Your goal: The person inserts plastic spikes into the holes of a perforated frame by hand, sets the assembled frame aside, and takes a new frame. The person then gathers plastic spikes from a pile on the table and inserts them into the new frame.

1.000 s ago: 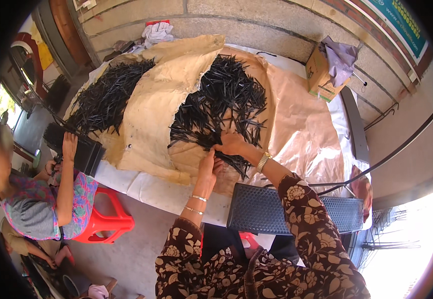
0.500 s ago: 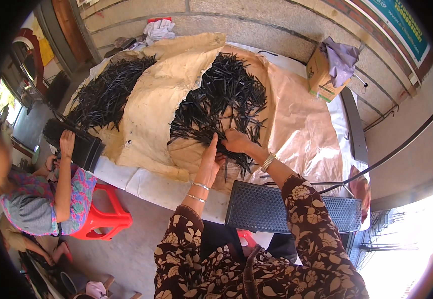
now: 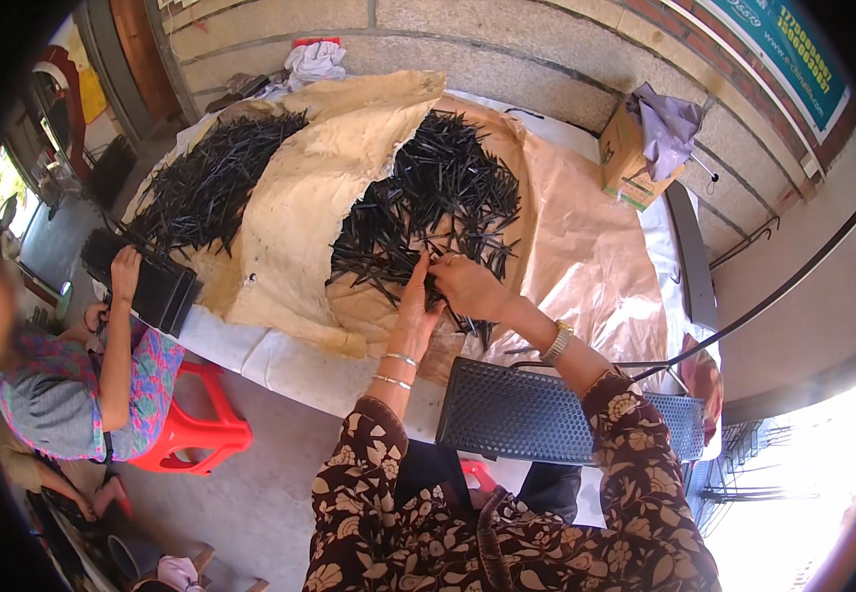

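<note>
A large pile of thin black pointed sticks (image 3: 453, 178) lies on brown paper, and my two hands meet at its near edge. My left hand (image 3: 416, 304) is closed around a few of the black sticks, its fingers pointing up and away from me. Against it, my right hand (image 3: 469, 286) is pinched with its fingertips at the same sticks; the exact grip is hidden by the fingers. Just nearer to me, below my right wrist, stands a dark rack full of small holes (image 3: 536, 409) at the table edge.
A folded tan sheet (image 3: 300, 217) divides the pile from a second pile of black sticks (image 3: 216, 183). On the left a co-worker (image 3: 83, 395) sits on a red stool (image 3: 196, 429), a hand on another dark rack (image 3: 142, 281). A cardboard box (image 3: 630, 153) with a purple cloth stands far right.
My right hand has turned over the left, its wrist shifting slightly right and nearer. My left hand stays at almost the same place. The co-worker's raised hand has moved slightly left.
</note>
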A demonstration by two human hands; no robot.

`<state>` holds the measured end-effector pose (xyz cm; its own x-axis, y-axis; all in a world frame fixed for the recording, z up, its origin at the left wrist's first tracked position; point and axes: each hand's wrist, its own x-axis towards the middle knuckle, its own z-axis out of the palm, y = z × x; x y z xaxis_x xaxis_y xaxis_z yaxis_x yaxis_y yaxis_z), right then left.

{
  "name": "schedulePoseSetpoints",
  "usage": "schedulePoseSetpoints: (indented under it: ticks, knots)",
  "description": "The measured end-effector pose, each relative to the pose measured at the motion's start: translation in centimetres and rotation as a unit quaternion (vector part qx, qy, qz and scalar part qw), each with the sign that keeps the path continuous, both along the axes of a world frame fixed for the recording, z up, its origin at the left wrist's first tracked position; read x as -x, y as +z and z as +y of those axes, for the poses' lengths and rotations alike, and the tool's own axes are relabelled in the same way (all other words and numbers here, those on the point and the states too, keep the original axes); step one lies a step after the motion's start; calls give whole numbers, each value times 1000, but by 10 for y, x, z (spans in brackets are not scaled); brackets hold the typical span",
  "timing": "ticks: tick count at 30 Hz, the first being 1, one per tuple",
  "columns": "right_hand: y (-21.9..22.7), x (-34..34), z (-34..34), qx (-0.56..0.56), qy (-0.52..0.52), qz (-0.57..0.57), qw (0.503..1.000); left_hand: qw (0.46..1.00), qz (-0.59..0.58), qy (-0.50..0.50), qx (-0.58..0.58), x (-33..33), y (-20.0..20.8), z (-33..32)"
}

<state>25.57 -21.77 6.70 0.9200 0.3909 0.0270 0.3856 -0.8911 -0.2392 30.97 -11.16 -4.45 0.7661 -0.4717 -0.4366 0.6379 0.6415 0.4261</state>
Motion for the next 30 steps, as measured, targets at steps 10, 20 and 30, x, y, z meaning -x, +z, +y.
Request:
schedulePoseSetpoints:
  ticks: [10,20,30]
  knots:
    - [-13,3,-16,-110,-141,-9,984,996,-60,63,0,26,18,-20]
    - [11,9,-39,-196,-53,-35,979,998,-8,51,38,39,48,-13]
    - [23,26,-39,-462,-206,229,832,987,-62,107,100,20,46,-13]
